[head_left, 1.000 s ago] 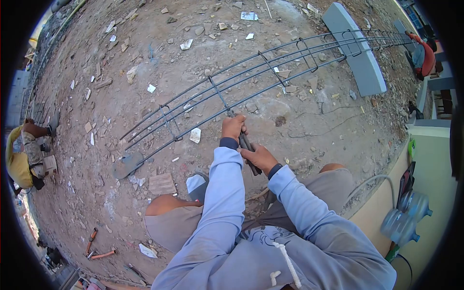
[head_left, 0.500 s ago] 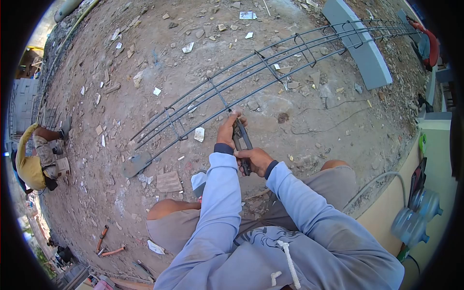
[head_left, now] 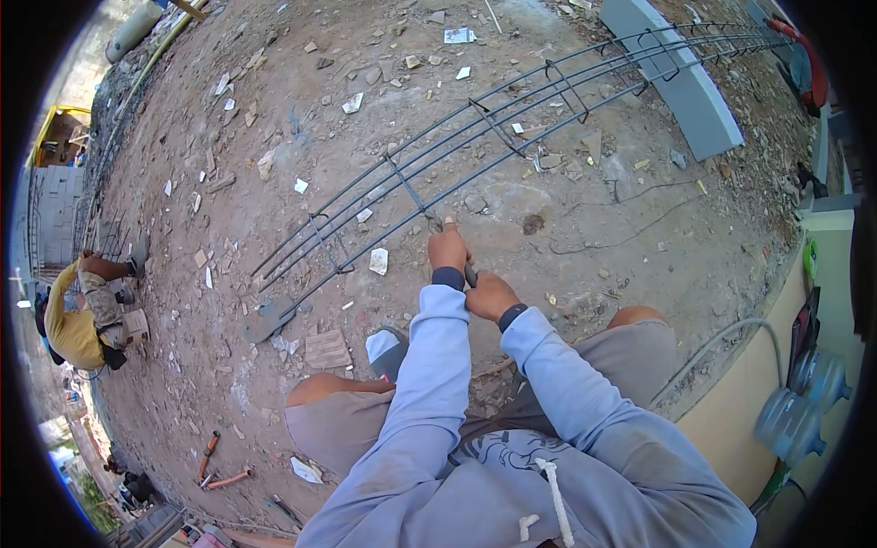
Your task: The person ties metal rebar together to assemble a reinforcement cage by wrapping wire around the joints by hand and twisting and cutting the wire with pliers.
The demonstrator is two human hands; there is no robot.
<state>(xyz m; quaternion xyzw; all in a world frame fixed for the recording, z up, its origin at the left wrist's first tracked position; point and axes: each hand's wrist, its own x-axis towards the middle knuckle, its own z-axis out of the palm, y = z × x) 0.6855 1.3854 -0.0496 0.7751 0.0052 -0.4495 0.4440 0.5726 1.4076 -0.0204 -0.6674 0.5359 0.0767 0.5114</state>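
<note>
A rebar cage (head_left: 408, 183) of long bars with square stirrups runs from the middle of the ground to the upper right. My left hand (head_left: 449, 248) is closed at the near bar, beside a stirrup corner. Just below it, my right hand (head_left: 491, 297) grips the end of a pair of dark pincers (head_left: 470, 275). Only a short piece of the handle shows between my hands; the jaws are hidden. What the left fingertips pinch at the bar cannot be made out.
A grey block (head_left: 681, 91) supports the cage at the upper right. A person in yellow (head_left: 75, 315) crouches at the left. An orange-handled tool (head_left: 224, 479) lies lower left. Water bottles (head_left: 790, 423) stand right. Tile shards and rubble litter the dirt.
My hands have turned, so the pincers, plainly visible before, are now mostly covered. The left hand has shifted slightly down and right. The view has tilted a little.
</note>
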